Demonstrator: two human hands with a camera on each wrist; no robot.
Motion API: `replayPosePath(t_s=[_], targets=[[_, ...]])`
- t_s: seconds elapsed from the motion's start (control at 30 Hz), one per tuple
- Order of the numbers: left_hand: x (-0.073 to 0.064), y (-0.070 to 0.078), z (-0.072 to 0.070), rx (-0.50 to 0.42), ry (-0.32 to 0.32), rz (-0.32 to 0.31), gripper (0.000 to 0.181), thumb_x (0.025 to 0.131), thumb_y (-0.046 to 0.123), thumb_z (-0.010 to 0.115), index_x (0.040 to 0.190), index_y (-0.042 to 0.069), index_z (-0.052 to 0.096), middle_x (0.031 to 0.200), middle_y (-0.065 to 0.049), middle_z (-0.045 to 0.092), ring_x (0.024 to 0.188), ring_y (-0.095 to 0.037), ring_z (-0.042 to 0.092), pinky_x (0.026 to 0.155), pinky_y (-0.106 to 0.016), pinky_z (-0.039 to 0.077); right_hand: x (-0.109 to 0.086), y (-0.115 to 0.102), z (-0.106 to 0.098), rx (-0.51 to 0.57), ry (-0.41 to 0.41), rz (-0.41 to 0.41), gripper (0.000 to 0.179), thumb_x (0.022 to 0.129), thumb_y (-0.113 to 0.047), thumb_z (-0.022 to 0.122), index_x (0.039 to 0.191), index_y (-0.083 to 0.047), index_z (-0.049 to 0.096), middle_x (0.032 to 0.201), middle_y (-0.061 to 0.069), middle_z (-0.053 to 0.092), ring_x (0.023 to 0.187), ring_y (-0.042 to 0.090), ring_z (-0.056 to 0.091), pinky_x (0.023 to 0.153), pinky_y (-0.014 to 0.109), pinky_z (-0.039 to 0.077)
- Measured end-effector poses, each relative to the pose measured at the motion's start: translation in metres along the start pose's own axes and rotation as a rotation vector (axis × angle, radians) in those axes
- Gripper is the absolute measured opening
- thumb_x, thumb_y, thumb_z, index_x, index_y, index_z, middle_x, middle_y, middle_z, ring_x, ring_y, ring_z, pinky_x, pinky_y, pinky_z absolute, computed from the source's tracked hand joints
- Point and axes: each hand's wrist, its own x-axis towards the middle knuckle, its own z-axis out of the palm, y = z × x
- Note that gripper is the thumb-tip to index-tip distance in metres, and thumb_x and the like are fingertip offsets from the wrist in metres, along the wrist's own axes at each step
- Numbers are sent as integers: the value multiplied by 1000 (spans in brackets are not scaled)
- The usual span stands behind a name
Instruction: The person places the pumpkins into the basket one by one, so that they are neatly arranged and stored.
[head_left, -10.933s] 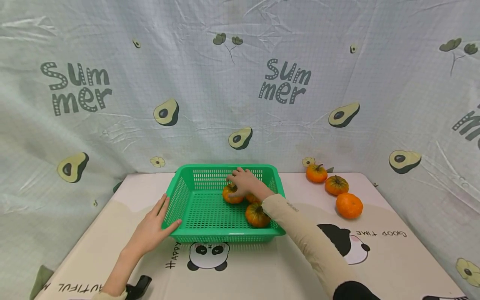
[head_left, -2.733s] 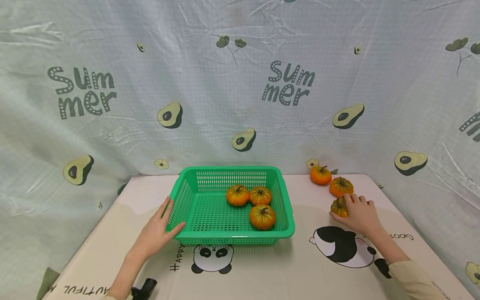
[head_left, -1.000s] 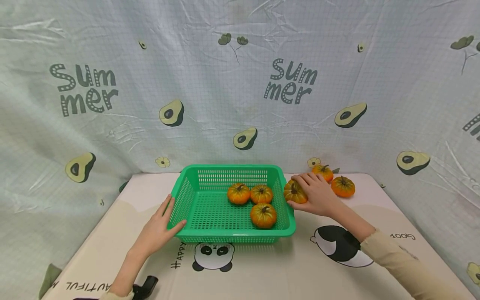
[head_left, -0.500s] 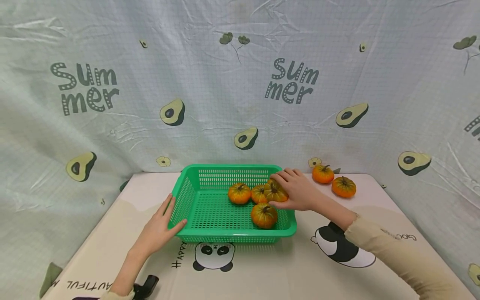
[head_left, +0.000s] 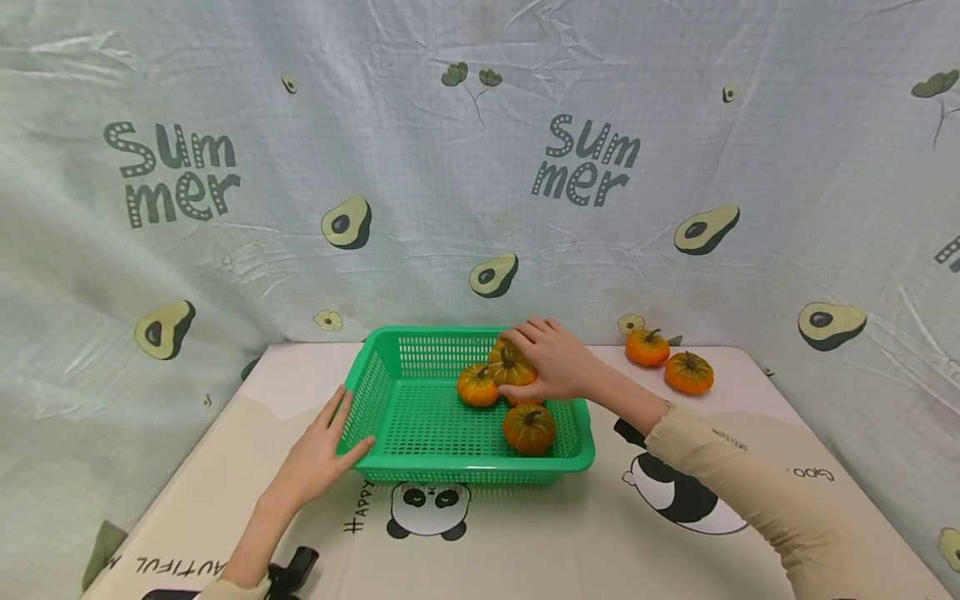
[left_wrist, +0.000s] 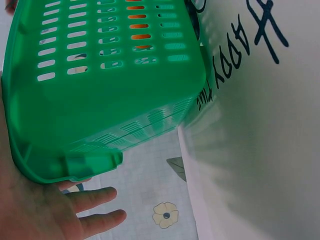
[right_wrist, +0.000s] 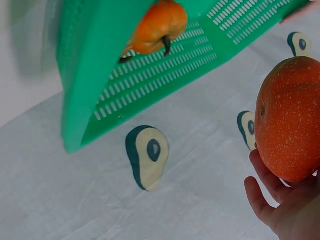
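R hand (head_left: pixel 551 364) fingers (right_wrist: pixel 259 199) were curled round one pumpkin (head_left: pixel 511 365), held above the rear R part of the green basket (head_left: pixel 465 465): squat, ribbed, orange w/ yellow-green streaks & dark stem; wrist-cam side deeper orange w/ pale specks. L hand (head_left: pixel 313 454) fingers were spread wide at basket's L rim. Three other pumpkins (head_left: pixel 529 430) sat inside, one part. hidden; two bench pumpkins (head_left: pixel 689 373) stood rear R on the bench (head_left: pixel 540 533).
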Motion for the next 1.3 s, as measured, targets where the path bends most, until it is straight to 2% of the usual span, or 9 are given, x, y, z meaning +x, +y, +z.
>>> replayPosePath(t_s=[0.17,0.37,0.7,0.93,1.1,1.3], targets=[[0,0,0,0,0,-3,80,86,40,54,140,-6,18,146,-25,15,125,-46,32,92,-57,37,17,-7,4,27,-23,5,60,76,-55,57,117,-11,52,110,4,57,97,19,48,84,36,40],[0,0,0,-7,3,-2,80,86,41,53,140,-6,18,146,-24,15,124,-46,32,92,-57,37,35,-16,11,112,-54,33,60,78,-53,57,120,-11,50,114,6,54,103,21,48,90,40,39],[1,-1,2,-12,6,5,79,86,40,54,140,-5,18,146,-24,15,125,-46,32,92,-57,37,51,-26,40,203,-173,72,63,76,-56,57,122,-14,47,118,5,52,106,21,46,92,40,39],[0,-1,1,-12,7,-2,80,86,44,51,140,-5,18,147,-24,15,125,-46,31,93,-56,37,56,-29,59,140,-285,41,66,78,-60,53,125,-14,44,121,4,51,107,20,44,92,39,39],[0,-1,1,-10,7,-3,80,86,42,53,140,-5,18,146,-24,15,125,-46,31,93,-57,37,56,-31,67,86,-355,-16,69,77,-61,53,126,-14,43,122,3,51,107,21,43,92,42,39],[0,-1,2,-12,4,-8,79,86,40,54,140,-5,18,146,-24,15,125,-46,31,92,-57,37,54,-33,77,-35,-404,-98,72,74,-64,54,126,-16,43,121,1,52,102,19,43,84,37,40]])
